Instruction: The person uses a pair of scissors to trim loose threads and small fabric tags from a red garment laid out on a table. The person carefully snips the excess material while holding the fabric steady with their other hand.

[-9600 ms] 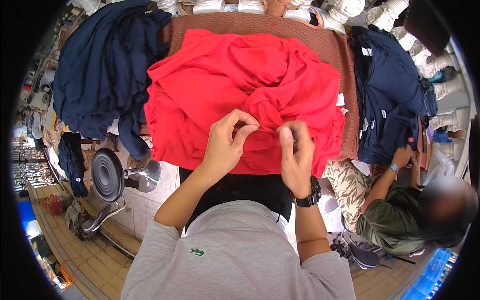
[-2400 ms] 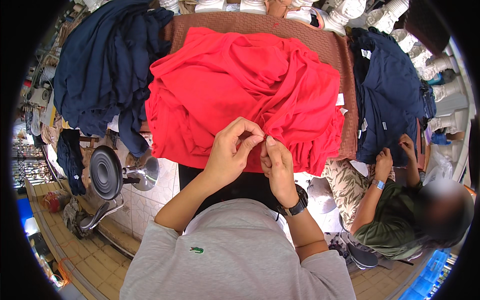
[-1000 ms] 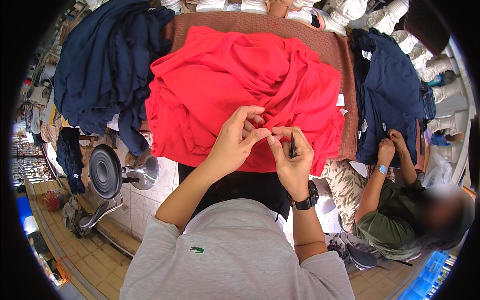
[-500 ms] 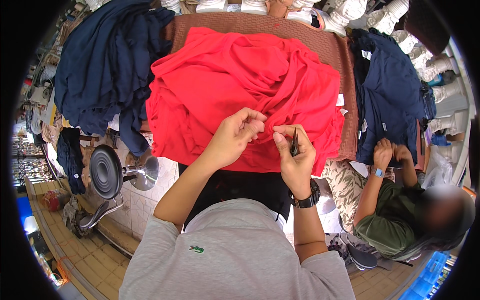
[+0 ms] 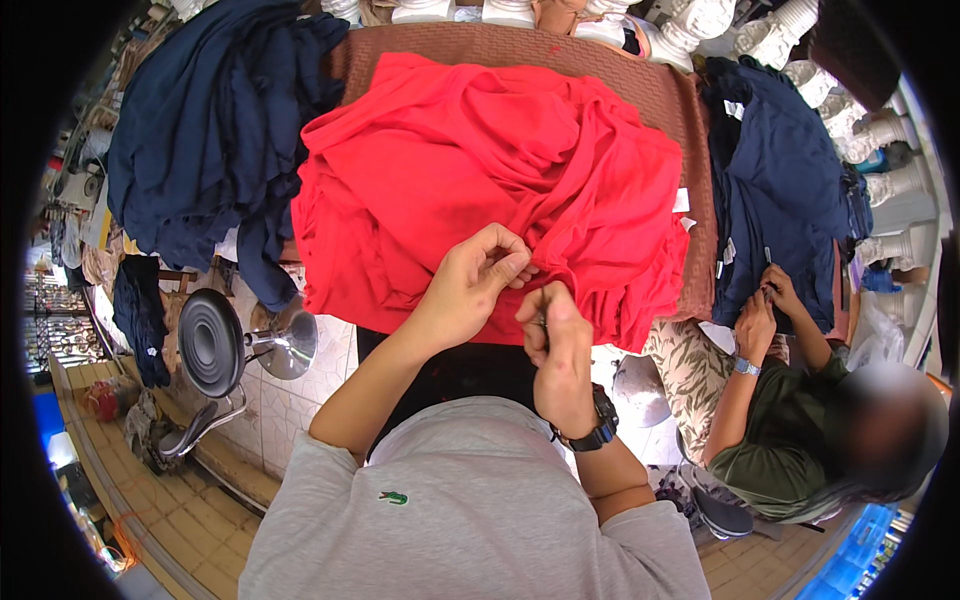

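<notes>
The red cloth pile (image 5: 430, 190) is lying heaped and wrinkled on the brown-covered counter (image 5: 500, 43), its near edge hanging down before the person. The left hand (image 5: 475, 285) is resting at the front of the pile, thumb and fingertips closing together on a small pinch of the red cloth. The right hand (image 5: 558, 345) is working just beside it, at the pile's near edge — its fingers curling tightly round a small dark object (image 5: 543, 319), mostly hidden, so its shape is hard to tell. A dark watch (image 5: 592, 432) is circling that wrist. A white label (image 5: 682, 200) is showing at the pile's right edge. Left of the pile, a navy garment heap (image 5: 215, 145) is spilling downward; right of it, navy garments with white labels (image 5: 775, 190) are lying stacked — a co-worker's hands (image 5: 763, 318) are meeting at their near edge.
</notes>
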### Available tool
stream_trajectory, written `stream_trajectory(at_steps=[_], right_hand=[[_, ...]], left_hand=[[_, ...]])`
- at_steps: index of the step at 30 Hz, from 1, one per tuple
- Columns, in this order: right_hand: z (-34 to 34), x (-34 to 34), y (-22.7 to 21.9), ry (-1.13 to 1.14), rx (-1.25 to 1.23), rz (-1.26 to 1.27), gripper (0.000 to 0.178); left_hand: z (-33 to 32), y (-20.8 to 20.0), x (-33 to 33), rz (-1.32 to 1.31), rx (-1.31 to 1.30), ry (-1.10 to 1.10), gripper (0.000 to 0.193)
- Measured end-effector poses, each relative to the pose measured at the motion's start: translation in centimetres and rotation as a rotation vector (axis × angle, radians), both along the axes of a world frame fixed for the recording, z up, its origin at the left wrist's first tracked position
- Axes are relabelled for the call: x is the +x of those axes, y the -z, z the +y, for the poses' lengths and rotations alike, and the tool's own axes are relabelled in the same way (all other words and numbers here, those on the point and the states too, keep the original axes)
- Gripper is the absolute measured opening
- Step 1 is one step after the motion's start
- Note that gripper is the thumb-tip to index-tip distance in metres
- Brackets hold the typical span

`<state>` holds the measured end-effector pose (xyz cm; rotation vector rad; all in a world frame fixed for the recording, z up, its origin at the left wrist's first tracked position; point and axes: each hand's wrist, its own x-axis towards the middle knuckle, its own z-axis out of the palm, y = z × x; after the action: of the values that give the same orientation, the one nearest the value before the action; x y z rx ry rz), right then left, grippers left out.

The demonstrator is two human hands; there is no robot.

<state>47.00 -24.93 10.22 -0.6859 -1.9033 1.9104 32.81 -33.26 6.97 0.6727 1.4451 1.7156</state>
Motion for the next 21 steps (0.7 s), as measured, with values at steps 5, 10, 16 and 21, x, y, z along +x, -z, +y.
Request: stream_trajectory(at_steps=[5,10,16,21], right_hand=[[0.2,-1.2,2.0,0.019,0.046,-0.058,0.04],[0.5,-1.8,2.8,0.078,0.051,-0.039,0.043],[1.7,-1.9,3.1,-0.012,-0.357,0.038,0.044],[1.8,-2.2,2.7,-0.021,-0.443,0.034,0.045]], left_hand=[[-0.2,-0.3,0.4,0.03,0.016,0.005,0.007],[-0.2,-0.4,1.1,0.178,-0.032,-0.065,0.006],[-0.1,-1.2,1.1,0.676,0.006,-0.204,0.006],[0.0,-1.0,1.1,0.691,0.039,-0.238,0.007]])
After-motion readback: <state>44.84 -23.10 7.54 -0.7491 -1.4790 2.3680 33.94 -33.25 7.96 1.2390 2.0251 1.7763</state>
